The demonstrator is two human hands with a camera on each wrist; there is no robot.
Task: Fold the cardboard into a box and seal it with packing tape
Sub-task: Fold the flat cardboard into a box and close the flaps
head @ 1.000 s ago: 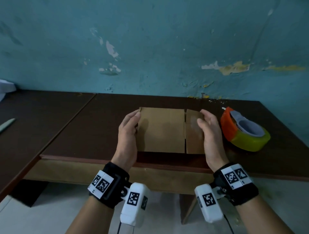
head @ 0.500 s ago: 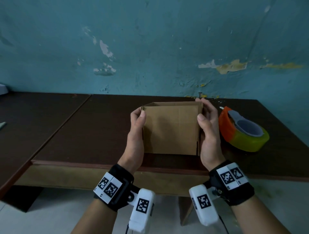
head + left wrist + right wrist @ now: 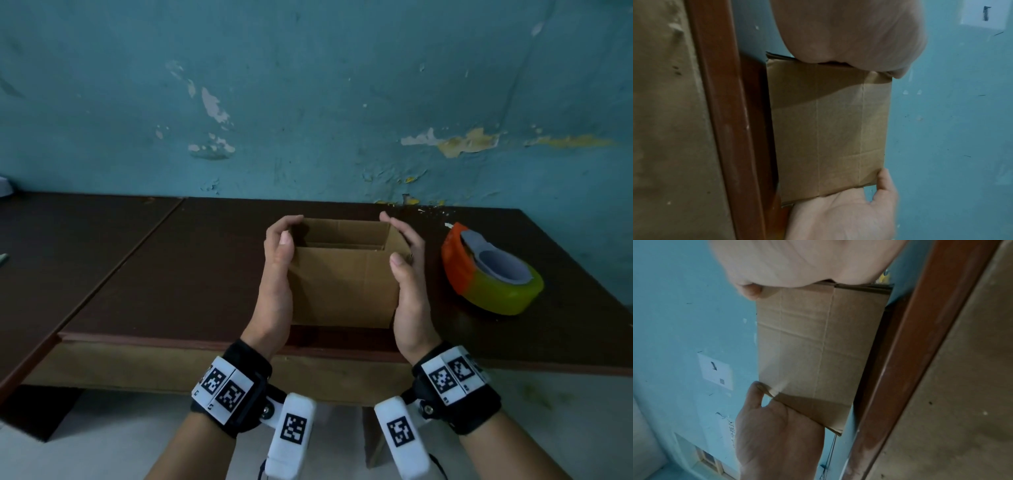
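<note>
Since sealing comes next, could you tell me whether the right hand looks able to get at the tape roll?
Probably yes: the tape roll lies just beside the right hand with bare table between, though that hand now holds the box.

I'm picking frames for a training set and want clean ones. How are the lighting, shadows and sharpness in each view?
Head view: dim with a blue cast, yet the cardboard box and tape roll read sharply; straight edges bow toward the borders. Left wrist view: soft, with a shadow across the box's upper panel under the left hand. Right wrist view: slightly soft, with the right hand a pale mass filling the top.
</note>
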